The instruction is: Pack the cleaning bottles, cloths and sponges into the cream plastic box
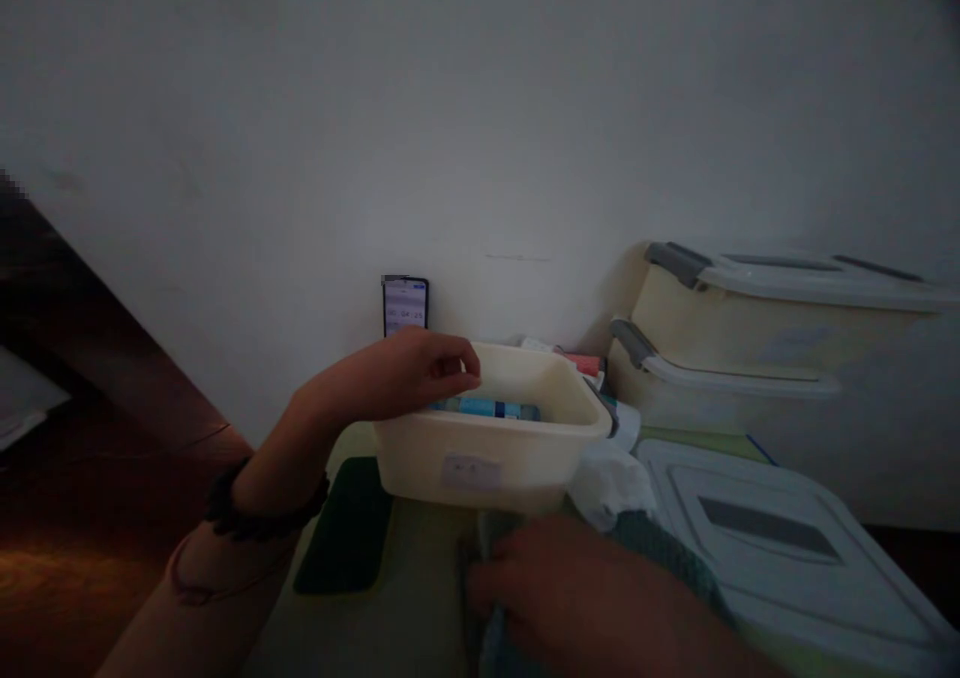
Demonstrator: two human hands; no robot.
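Observation:
My left hand hangs over the left part of a cream plastic bin, with its fingers curled in and the thumb near the fingertips. Nothing shows between them. Inside the bin lies a bottle with a light blue label, partly hidden by the front rim. Low in front of the bin, my right hand is closed on a grey-green textured cloth, which shows on both sides of the hand. The hand is blurred and its fingertips are partly hidden.
A white lid lies at the right. Two lidded bins are stacked behind it by the wall. A crumpled white plastic bag touches the bin's right side. A phone stands behind the bin; a dark green flat pad lies at left.

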